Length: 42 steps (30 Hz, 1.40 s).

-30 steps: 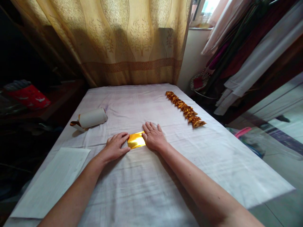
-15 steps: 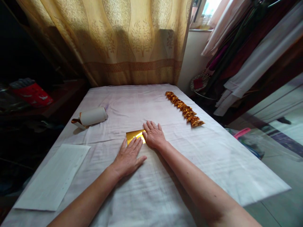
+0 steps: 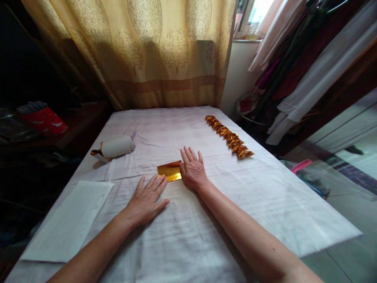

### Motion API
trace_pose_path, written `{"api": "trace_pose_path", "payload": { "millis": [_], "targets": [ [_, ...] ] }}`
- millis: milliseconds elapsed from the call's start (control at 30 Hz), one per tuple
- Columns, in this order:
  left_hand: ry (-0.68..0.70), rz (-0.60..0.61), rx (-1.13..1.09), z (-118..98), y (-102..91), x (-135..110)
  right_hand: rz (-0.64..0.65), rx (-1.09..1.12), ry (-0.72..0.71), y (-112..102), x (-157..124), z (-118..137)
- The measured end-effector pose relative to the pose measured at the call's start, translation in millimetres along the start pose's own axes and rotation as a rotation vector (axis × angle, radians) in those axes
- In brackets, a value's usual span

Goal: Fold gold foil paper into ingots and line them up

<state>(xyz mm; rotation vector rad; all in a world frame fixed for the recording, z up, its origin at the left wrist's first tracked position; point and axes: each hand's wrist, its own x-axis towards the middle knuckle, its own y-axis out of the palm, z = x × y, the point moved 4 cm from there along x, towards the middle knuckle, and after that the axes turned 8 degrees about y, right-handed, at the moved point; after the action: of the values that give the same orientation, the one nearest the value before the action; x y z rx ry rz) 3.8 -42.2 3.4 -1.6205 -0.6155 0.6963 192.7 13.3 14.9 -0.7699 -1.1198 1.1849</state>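
A folded gold foil sheet (image 3: 169, 171) lies flat on the white cloth-covered table (image 3: 206, 220). My right hand (image 3: 192, 169) rests palm down with fingers stretched out, covering the sheet's right end. My left hand (image 3: 146, 200) lies flat and open on the cloth just below and left of the sheet, its fingertips reaching the sheet's lower left edge. Neither hand grips anything.
A row of folded gold foil pieces (image 3: 229, 136) runs along the far right of the table. A white paper roll (image 3: 116, 147) lies at the left, a white sheet (image 3: 69, 220) at the near left edge. A patterned curtain (image 3: 153, 51) hangs behind; clothes (image 3: 297, 67) hang at the right.
My left hand has left the sheet's left end, swept down over it and drawn back toward me, left of the sheet. The right hand stays on the sheet's right end.
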Motion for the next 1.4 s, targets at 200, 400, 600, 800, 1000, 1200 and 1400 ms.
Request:
{"api": "trace_pose_path", "payload": {
  "millis": [200,400,600,800,1000,1200,1400],
  "targets": [
    [-0.052,-0.032,0.010,1.8,-0.9,2.5,0.302,0.045,-0.260,9.6,-22.5,27.6],
    [-0.062,-0.087,0.047,4.3,-11.3,4.9,0.386,-0.030,-0.189,6.3,-19.1,5.3],
    [-0.019,-0.292,0.136,1.3,-25.0,15.2,0.325,-0.027,-0.210,4.0,-22.2,-9.7],
    [0.065,-0.327,0.090,0.1,-29.9,26.5,0.259,-0.005,-0.218,2.4,-25.1,-9.9],
    [0.101,-0.345,0.211,-1.7,-28.9,29.4,0.150,0.048,-0.304,-7.2,-28.4,-7.1],
    [0.125,-0.366,0.275,-1.8,-26.6,28.9,0.149,0.048,-0.352,-10.6,-26.3,-1.7],
    [0.110,-0.398,0.151,3.6,-25.9,26.8,0.154,0.053,-0.349,-10.0,-24.3,0.2]
  ]
}}
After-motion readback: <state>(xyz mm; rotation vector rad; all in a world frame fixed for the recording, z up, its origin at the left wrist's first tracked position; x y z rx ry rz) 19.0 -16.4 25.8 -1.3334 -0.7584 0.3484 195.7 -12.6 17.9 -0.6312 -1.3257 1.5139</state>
